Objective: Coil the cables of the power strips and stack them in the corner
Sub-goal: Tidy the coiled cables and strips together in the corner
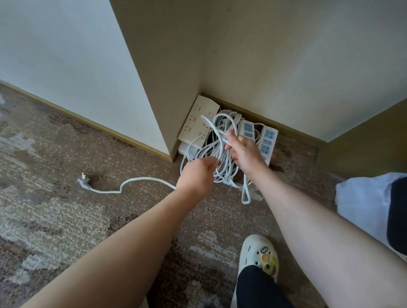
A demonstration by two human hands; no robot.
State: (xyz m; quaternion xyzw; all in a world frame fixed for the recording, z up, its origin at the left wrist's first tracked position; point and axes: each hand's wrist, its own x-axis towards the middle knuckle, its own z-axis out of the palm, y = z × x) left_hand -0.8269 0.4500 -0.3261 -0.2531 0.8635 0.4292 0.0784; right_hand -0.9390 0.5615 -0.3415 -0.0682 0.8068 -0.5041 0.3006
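Note:
Several power strips lie in the wall corner: a cream one (198,120) propped on a white block, and two white strips with blue sockets (267,141) to its right. A bundle of white cable loops (218,140) hangs in front of them. My right hand (244,151) grips the upper part of the loops. My left hand (197,177) holds the cable at the bundle's lower left. From there the loose end trails left over the carpet to a white plug (84,181).
Beige walls meet in the corner (202,92), with a white wall jutting out on the left. Patterned brown carpet (51,216) covers the floor. My foot in a white clog (259,255) stands at the bottom right. A white bag (364,201) sits at the right edge.

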